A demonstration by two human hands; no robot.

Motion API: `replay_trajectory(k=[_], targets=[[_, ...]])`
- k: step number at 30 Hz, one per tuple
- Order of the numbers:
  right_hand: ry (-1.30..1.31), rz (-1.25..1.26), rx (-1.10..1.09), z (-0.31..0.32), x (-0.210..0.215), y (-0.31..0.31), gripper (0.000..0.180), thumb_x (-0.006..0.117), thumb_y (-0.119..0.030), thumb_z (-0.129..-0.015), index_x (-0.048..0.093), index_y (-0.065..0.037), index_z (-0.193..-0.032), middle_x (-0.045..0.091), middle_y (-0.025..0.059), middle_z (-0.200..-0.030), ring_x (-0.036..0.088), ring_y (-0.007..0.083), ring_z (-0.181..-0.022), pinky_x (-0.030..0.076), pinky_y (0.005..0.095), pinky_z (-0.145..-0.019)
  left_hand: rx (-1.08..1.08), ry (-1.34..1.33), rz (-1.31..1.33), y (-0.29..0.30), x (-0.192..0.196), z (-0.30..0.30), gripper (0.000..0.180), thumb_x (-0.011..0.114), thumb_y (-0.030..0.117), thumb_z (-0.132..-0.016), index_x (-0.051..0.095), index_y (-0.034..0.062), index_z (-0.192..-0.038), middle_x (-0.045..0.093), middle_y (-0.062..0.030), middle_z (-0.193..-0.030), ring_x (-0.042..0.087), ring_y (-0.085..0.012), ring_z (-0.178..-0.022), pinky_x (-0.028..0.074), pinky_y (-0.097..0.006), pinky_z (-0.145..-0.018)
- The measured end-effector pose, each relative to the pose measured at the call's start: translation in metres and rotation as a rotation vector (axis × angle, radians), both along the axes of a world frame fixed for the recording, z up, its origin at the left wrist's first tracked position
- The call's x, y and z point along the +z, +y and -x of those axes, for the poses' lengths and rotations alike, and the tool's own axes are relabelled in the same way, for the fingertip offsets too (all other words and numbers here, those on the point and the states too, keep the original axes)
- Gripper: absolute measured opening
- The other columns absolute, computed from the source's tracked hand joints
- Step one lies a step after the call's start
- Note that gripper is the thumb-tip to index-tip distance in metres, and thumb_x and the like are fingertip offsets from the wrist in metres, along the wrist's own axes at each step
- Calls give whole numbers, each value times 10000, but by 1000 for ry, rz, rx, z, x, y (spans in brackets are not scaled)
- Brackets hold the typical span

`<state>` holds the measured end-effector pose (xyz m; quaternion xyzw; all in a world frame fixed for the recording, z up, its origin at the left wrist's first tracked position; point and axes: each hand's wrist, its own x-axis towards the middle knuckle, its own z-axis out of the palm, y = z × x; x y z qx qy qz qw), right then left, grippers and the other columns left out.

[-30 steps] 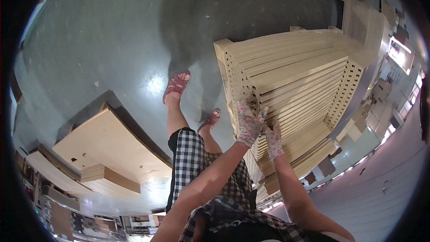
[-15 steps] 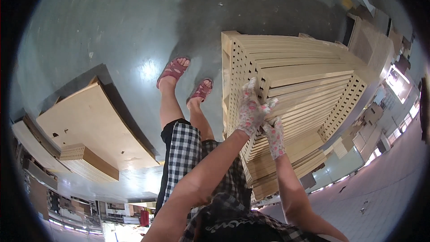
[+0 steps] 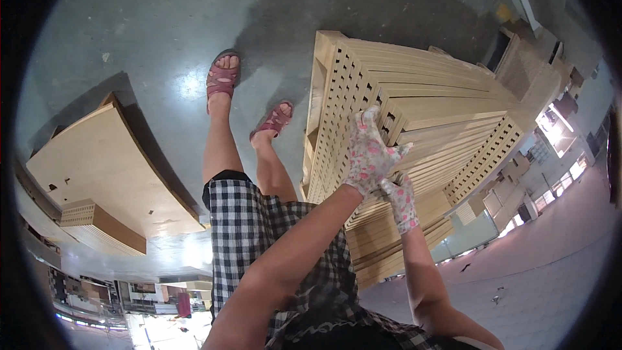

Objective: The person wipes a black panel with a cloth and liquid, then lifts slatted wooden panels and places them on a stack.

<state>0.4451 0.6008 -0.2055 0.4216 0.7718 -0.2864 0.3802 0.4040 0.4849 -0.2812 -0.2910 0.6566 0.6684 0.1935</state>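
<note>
A tall stack of pale wooden slats (image 3: 447,91) with rows of dark notches at its ends stands on the right. My left hand (image 3: 372,152), in a white glove with pink flowers, lies against the notched near end. Its fingers stretch forward along the stack and its thumb stands apart, pointing right over the slat edges. Just nearer to me and to the right, my right hand (image 3: 400,204) in a matching glove rests at the slats, thumb apart and fingers extended. My two hands nearly meet. Neither grips a loose slat that I can see.
A pallet-like board (image 3: 110,169) on the left carries a smaller stack of notched slats (image 3: 103,227). My sandalled feet (image 3: 223,78) stand on the grey floor (image 3: 155,33) between the stacks. Cartons (image 3: 531,58) stand beyond the large stack.
My view has shifted, with the left board and small stack moving further left. My feet also appear further left. Both hands remain at the large stack.
</note>
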Motion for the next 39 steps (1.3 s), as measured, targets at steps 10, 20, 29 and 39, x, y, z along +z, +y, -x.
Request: replay_trajectory(k=[10,20,29,39], targets=[[-161,8,22,7,2,2,196,618,-102,-768,511,-9,-902,583,50,-728,547,94,-582,441,222,-485,-26,69,4,-9,5,7,754,755,222,-598,341,-10,-1184,417,-164,-1074,433,-309,-1006,375,-384,-867],[-160,-60,149,-6,-4,15,337,613,-232,-758,516,27,-952,605,120,-754,588,172,-620,470,279,-543,-20,107,60,-3,10,4,562,727,137,-608,437,41,-1080,465,-185,-1003,481,-334,-892,409,-397,-761],[-129,-54,279,-16,-4,21,334,606,-231,-758,519,21,-958,615,131,-834,604,223,-767,470,310,-652,83,92,59,16,5,-4,581,773,181,-613,477,-9,-1074,493,-133,-1050,489,-257,-973,403,-333,-854],[-70,-153,509,-27,-7,1,512,588,-361,-763,469,74,-1006,602,201,-878,585,302,-843,462,350,-726,-20,159,-21,-14,11,2,537,702,84,-681,413,-11,-1124,481,-95,-1064,485,-208,-974,397,-303,-867]])
